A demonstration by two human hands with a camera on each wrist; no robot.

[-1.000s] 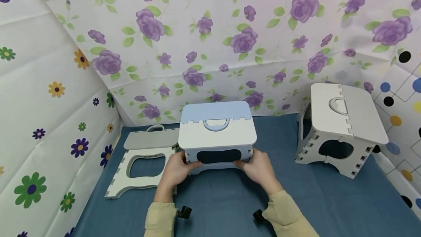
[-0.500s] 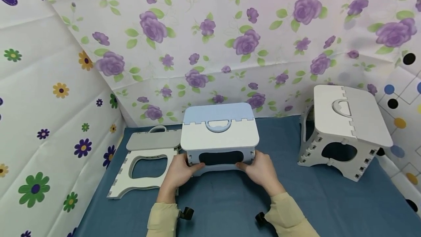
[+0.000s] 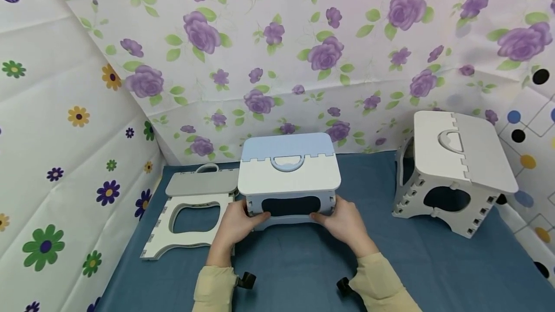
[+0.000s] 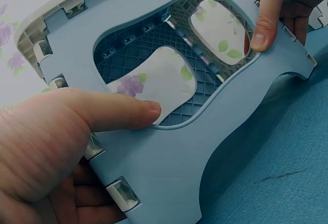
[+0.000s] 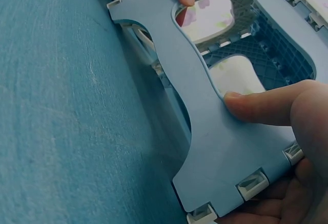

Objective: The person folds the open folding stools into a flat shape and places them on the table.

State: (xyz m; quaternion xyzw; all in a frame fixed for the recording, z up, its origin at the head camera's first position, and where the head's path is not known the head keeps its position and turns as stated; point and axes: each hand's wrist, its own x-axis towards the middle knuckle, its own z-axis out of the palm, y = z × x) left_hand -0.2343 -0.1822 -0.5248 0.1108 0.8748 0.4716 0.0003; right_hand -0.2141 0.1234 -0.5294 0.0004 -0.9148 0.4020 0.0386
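Note:
A blue-and-white folding stool (image 3: 288,177) stands unfolded on the blue cloth in the middle of the head view. My left hand (image 3: 236,225) grips its front left side; in the left wrist view the thumb of my left hand (image 4: 61,142) lies on the blue panel (image 4: 169,178) at the opening's edge, with fingers curled behind. My right hand (image 3: 344,223) grips the front right side. In the right wrist view my right hand (image 5: 302,116) has its thumb on the blue panel (image 5: 205,142), fingers behind its side edge.
A grey-white stool (image 3: 188,242) lies folded flat to the left, close beside the middle one. Another grey-white stool (image 3: 442,150) stands unfolded at the right. Behind the blue cloth (image 3: 295,268) hangs a flowered sheet (image 3: 277,61).
Both hands keep their grip on the blue-and-white stool. The head view has shifted slightly; nothing else has visibly moved.

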